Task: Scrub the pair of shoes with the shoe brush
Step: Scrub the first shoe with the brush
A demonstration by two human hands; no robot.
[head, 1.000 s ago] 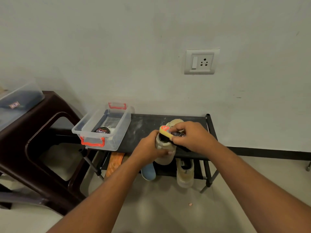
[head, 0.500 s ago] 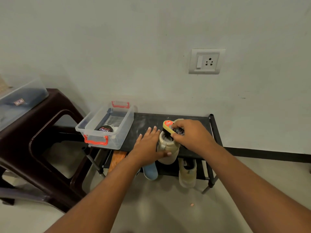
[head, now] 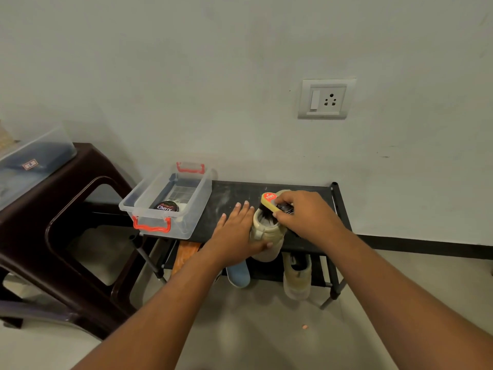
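A: Our left hand (head: 234,236), fingers straight, is bracing the shoe (head: 268,236) on the rack (head: 234,193).
B: We are working the shoe brush (head: 272,202) at its collar, right hand (head: 304,217) gripping it. Judging it early: the pale shoe (head: 296,279) below is probably waiting.

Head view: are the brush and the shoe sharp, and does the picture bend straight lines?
Head view: the shoe brush and shoe are fairly sharp under soft, dim light; the wall socket looks skewed by the wide lens.
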